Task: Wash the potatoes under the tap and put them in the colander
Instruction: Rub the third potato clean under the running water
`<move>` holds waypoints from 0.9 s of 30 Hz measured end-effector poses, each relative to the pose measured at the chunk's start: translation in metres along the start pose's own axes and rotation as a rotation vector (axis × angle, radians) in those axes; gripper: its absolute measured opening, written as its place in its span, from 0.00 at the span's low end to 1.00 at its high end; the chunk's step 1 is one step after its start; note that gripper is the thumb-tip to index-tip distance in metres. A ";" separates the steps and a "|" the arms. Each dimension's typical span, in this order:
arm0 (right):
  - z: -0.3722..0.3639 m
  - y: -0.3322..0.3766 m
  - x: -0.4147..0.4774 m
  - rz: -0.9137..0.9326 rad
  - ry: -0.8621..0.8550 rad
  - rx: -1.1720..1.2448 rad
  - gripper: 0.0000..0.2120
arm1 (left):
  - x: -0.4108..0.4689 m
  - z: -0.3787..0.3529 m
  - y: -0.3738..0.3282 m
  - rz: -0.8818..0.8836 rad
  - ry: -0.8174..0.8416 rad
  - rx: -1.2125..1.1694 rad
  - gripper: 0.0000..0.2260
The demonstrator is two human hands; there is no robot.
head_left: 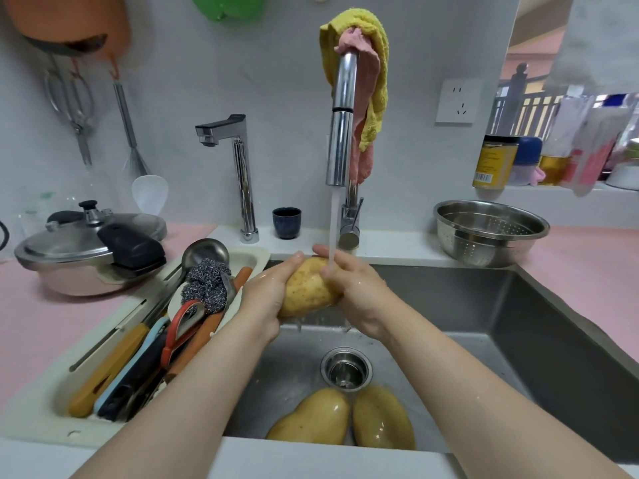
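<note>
I hold a large yellow potato (306,288) over the steel sink (518,323), under water running from the chrome tap (340,133). My left hand (266,295) grips its left side, and my right hand (352,288) wraps its right side with the stream landing on the fingers. Two more wet potatoes (313,421) (382,420) lie on the sink floor near the front wall, just below the drain (346,368). The steel colander (489,229) stands on the pink counter at the back right, with nothing visible inside.
A tray (145,305) of utensils and a steel scourer (207,283) borders the sink's left. A pressure cooker (90,247) sits further left. A second small tap (238,174) and a dark cup (286,221) stand on the back ledge. Bottles (494,160) line the right shelf.
</note>
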State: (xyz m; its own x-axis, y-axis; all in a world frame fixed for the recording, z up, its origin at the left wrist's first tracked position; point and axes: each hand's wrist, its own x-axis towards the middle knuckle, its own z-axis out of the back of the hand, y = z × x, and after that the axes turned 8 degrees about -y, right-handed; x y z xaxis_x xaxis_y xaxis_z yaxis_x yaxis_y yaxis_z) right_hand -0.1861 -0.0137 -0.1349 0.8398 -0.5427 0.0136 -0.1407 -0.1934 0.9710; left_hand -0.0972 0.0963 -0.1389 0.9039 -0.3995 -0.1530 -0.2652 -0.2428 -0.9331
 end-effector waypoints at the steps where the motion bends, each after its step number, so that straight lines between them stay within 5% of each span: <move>1: 0.000 0.000 -0.001 -0.029 0.032 0.052 0.16 | 0.000 0.002 -0.001 0.000 -0.012 -0.009 0.09; 5: -0.004 0.005 -0.001 -0.100 -0.110 0.271 0.14 | 0.003 0.003 -0.004 -0.048 0.124 0.062 0.10; 11: 0.004 0.004 0.002 -0.067 -0.564 0.033 0.08 | 0.004 0.002 0.009 -0.022 0.430 0.236 0.21; 15: 0.005 -0.001 0.006 -0.073 -0.485 -0.061 0.10 | 0.005 -0.011 0.016 -0.052 0.193 0.222 0.13; 19: 0.008 -0.003 0.004 -0.006 -0.156 -0.105 0.14 | 0.005 -0.015 0.009 0.038 -0.070 0.136 0.12; 23: 0.015 -0.015 0.009 0.048 -0.109 -0.201 0.24 | 0.006 -0.009 0.003 0.041 0.000 0.235 0.09; 27: 0.016 -0.009 0.014 0.024 -0.402 -0.088 0.10 | 0.002 -0.007 0.008 -0.001 0.273 0.203 0.11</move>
State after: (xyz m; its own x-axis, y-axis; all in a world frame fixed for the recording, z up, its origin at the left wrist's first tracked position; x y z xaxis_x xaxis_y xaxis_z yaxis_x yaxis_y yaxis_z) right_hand -0.1815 -0.0331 -0.1474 0.5624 -0.8259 -0.0407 -0.0981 -0.1155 0.9885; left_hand -0.0995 0.0873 -0.1444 0.7737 -0.6278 -0.0852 -0.1677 -0.0732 -0.9831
